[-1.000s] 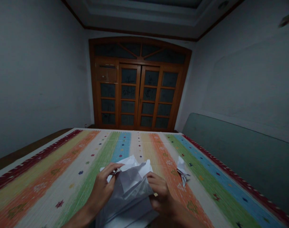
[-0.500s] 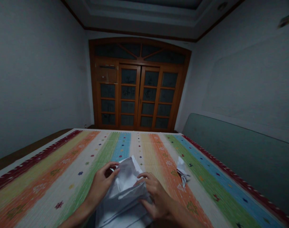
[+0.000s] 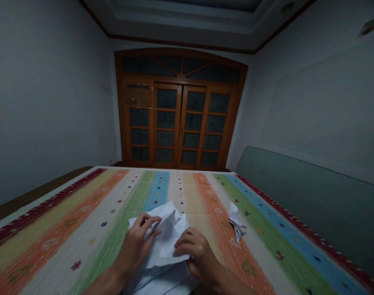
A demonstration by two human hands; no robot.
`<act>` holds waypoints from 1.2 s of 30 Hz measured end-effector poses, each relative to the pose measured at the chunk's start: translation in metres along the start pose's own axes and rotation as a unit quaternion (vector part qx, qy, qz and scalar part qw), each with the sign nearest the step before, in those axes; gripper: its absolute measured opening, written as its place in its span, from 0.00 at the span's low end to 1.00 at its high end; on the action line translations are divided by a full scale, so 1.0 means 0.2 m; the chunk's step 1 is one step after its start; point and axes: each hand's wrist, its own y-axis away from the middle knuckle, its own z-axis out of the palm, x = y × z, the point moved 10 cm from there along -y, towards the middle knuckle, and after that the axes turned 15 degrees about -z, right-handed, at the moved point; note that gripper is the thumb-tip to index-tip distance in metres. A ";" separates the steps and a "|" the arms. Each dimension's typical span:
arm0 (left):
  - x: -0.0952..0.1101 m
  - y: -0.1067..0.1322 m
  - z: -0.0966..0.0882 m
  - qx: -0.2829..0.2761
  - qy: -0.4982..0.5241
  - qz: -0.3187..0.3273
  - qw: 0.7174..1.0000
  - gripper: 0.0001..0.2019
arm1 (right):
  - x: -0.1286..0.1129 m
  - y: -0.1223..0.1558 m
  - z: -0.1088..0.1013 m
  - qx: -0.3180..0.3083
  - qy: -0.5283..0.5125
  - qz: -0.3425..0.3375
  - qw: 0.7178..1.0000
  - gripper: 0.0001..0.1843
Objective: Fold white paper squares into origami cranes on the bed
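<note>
A large sheet of creased white paper [image 3: 167, 241] lies before me on the striped cloth, its folds partly raised and its far corner pointing away. At its left side, my left hand [image 3: 140, 237] has curled fingers and thumb around a lifted layer, the tips a little apart. The right edge is pinched by my right hand [image 3: 196, 250], fingers on top and thumb hidden beneath. To the right, apart from both hands, rests a small folded white paper piece [image 3: 235, 219] with pointed ends.
The striped cloth [image 3: 104, 205] with woven motifs covers the table. A pale green chair back or panel [image 3: 297, 184] runs along the right side. Beyond the far edge stand wooden doors with glass panes [image 3: 181, 123], between pale walls.
The paper has opened out wider, with a flap now showing at the left. My left hand has shifted slightly over the sheet; my right hand has folded its fingers over the edge.
</note>
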 end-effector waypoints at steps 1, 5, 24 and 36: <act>0.02 0.02 0.01 -0.004 -0.008 0.024 1.000 0.11 | 0.00 0.01 0.01 -0.006 0.001 0.004 1.000 0.26; 0.05 0.08 0.09 -0.046 -0.029 0.059 0.997 0.16 | 0.00 0.04 0.07 -0.032 0.021 0.008 0.999 0.27; -0.32 -0.10 -0.01 -0.050 0.045 -0.247 0.967 0.12 | 0.01 0.16 0.14 -0.025 0.002 0.009 1.000 0.09; -0.60 -0.10 0.02 -0.024 -0.001 -0.311 0.950 0.17 | 0.15 0.21 0.04 0.073 0.019 0.126 0.989 0.19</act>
